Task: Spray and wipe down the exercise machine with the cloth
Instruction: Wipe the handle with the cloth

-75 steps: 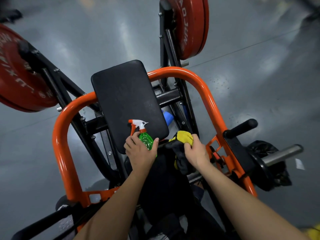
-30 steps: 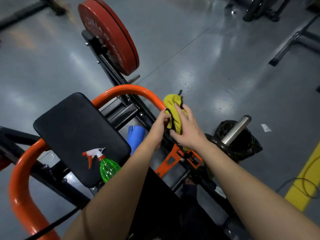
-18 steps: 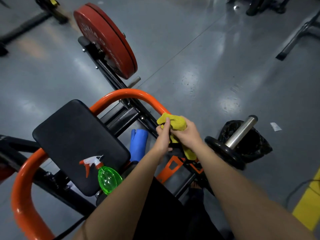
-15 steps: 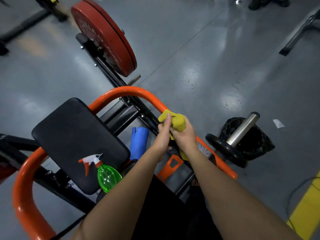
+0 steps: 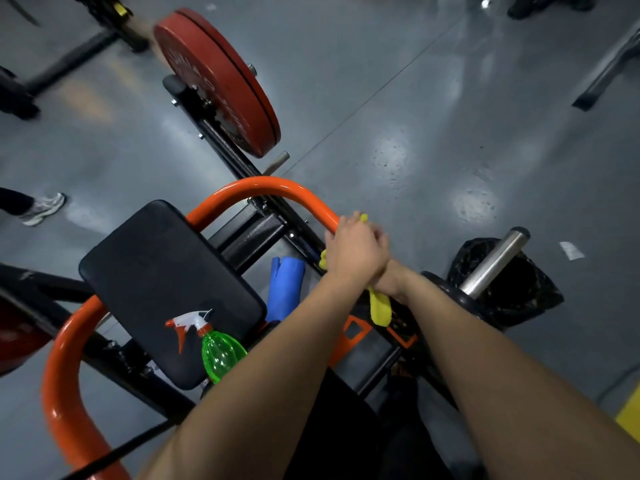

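Reference: black pad (image 5: 166,278) of the exercise machine (image 5: 256,233). All places are given from the pad.

Cloth (image 5: 380,308): yellow, right of the pad, on the orange tube (image 5: 263,187) where the tube slopes down from its bend. The hands cover most of it. A corner shows past the fingertips, an edge shows on the pad side of the left hand, and a loose tail hangs below the wrists.

Left hand (image 5: 356,251): right of the pad, back of the hand up, laid over the cloth on the tube. The fingers bend down over the cloth and hold it to the tube. They are motion-blurred.

Right hand (image 5: 389,284): on the side of the left hand away from the pad, tucked beneath it. Only the wrist and heel show, and its grip cannot be told.

Spray bottle (image 5: 221,355): green body with a white and orange trigger head, lying on its side on the near right corner of the pad, head pointing in across the pad. It is apart from both hands, and the left forearm passes just beside its base.

Blue roll (image 5: 285,289): just right of the pad, lower down, between the pad and the tube.

Red plate (image 5: 218,81): beyond the far edge of the pad, on edge on a black arm.

Chrome sleeve (image 5: 495,265): well right of the pad, past the hands, with a black bag (image 5: 519,296) behind it on the floor (image 5: 415,98).

Shoe (image 5: 43,207): left of the pad, on the floor.
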Available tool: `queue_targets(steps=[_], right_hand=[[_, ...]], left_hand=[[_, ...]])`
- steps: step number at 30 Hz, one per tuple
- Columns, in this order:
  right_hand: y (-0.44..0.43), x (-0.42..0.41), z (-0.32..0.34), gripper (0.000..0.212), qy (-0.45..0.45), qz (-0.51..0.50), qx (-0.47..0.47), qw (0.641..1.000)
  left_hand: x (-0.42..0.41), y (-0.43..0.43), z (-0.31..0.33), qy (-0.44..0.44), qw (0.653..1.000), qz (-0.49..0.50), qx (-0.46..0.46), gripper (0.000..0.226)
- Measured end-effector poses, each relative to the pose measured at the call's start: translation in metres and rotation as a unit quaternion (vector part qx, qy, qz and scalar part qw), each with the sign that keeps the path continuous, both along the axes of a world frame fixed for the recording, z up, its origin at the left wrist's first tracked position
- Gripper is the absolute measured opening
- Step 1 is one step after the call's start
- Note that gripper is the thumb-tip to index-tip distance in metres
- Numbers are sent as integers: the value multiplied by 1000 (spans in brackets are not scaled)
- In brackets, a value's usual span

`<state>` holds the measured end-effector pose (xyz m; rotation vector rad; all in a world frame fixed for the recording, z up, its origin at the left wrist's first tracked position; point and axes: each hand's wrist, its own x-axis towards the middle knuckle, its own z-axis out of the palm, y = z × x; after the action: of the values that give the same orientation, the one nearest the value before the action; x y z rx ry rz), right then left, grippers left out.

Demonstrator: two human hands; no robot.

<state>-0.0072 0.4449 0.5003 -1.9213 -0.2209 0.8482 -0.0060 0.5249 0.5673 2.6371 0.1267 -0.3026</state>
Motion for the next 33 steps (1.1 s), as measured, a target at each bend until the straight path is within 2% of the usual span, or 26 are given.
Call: queue_targets(steps=[1, 3, 5, 7, 10, 11, 13, 16, 18, 21, 23, 25, 27, 28, 30, 33], right_hand=[[-7, 7, 1, 38, 17, 44, -69, 997], [-18, 19, 0, 22, 57, 56, -122, 989], [-26, 26, -5, 38, 67, 60, -121, 989], [-26, 27, -1, 35, 77, 84, -122, 986], [-32, 21, -12, 41, 65, -14, -74, 995], [-33, 15, -17, 46, 68, -60, -58, 994], [-30, -4, -21, 48, 74, -136, -41, 987], [-9, -35, -21, 27, 8, -213, -51, 976], [9, -47, -25, 30, -28, -260, -59, 963], [28, -54, -26, 35, -21, -303, -63, 951], [23, -50, -29, 35, -38, -277, -114, 953], [5, -32, -28, 39, -11, -202, -135, 970], [-16, -1, -33, 43, 40, -78, -124, 988], [-25, 14, -43, 40, 36, 5, -163, 986], [-37, 46, -97, 42, 42, 92, -207, 973], [-47, 75, -195, 44, 49, 121, -161, 978]], left_hand=[[5, 1, 3, 16, 996, -32, 83, 28], [13, 2, 9, 33, 983, -72, 165, 32], [19, 3, 7, 51, 974, -103, 195, 35], [22, 3, 4, 61, 958, -152, 235, 39], [21, 7, -2, -3, 934, -239, 265, 38], [20, 7, -2, -21, 930, -260, 260, 36], [21, 7, -1, -2, 944, -247, 217, 30], [28, 12, 2, 38, 966, -226, 123, 29], [31, 17, -1, 46, 973, -220, 46, 45], [27, 17, -3, 33, 984, -169, -55, 62], [23, 14, -5, 21, 989, -93, -112, 51], [18, 10, -5, 13, 991, -15, -129, 42], [13, 1, -3, 16, 990, 74, -120, 42], [10, -4, 2, 20, 986, 124, -112, 38], [8, -15, 8, 35, 973, 206, -95, 30], [15, -20, 10, 78, 958, 264, -76, 35]])
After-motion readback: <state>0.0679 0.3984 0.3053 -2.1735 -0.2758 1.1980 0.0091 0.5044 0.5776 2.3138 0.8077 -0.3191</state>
